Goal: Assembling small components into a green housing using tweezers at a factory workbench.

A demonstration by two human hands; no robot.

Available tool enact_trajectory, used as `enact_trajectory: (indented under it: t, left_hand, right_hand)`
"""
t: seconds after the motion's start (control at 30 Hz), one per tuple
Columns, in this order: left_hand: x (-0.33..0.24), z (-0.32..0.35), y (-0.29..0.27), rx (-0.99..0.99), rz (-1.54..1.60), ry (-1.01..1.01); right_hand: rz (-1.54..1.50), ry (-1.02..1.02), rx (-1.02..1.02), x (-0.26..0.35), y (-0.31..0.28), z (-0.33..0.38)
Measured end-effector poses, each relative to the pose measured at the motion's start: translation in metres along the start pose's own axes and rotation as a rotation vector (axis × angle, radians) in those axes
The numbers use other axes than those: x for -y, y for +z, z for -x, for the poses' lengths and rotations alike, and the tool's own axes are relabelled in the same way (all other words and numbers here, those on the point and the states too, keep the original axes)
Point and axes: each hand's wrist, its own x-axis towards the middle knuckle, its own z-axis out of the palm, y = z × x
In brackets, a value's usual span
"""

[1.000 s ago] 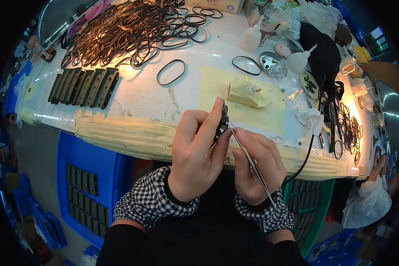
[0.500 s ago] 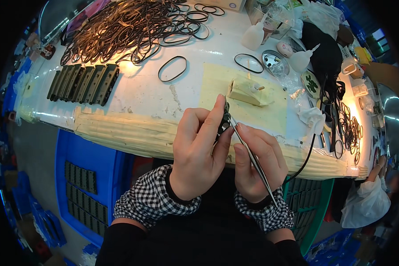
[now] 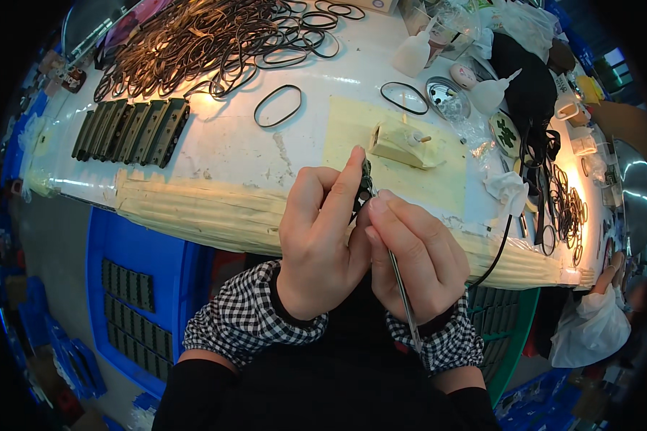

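Observation:
Between the thumb and fingers of my left hand [image 3: 315, 241] is a small dark green part [image 3: 366, 179], stood on end in front of me and mostly covered by the fingers. My right hand [image 3: 423, 251] pinches a pair of metal tweezers [image 3: 402, 293]; their tips meet the side of the part, though the exact contact is hidden by the fingers. Beyond my hands, a tape-wrapped block [image 3: 402, 149] with a small peg lies on a yellow sheet [image 3: 345, 129]. A row of similar long dark green parts [image 3: 131, 133] lies at the left.
A heap of dark rubber loops [image 3: 187, 50] covers the back left, with single loops nearby. White squeeze bottles [image 3: 412, 54] and a round metal dish [image 3: 447, 98] stand at the back right. Below the padded table edge [image 3: 194, 208] are a blue crate [image 3: 97, 287] and a green crate [image 3: 517, 345].
My right hand has moved slightly left, closer to the part, and the tweezers stand steeper. The left hand keeps its hold on the part.

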Motion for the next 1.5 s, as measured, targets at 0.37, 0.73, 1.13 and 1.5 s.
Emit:
enact_trajectory:
  t: [0.37,0.73,1.13,1.5]
  left_hand:
    - [0.001,-0.01,-0.002,0.026,-0.074,0.057]
    - [0.013,-0.012,-0.006,0.066,-0.271,0.152]
    - [0.008,-0.002,-0.011,0.066,-0.305,0.221]
    - [0.014,0.001,-0.018,0.18,-0.182,0.263]
  right_hand:
    - [0.023,0.021,-0.006,0.002,-0.006,-0.006]
    - [-0.049,0.107,0.045,0.002,-0.005,-0.003]
    - [-0.451,0.455,0.234,-0.022,-0.01,0.001]
    - [-0.649,0.522,0.343,-0.035,-0.008,-0.002]
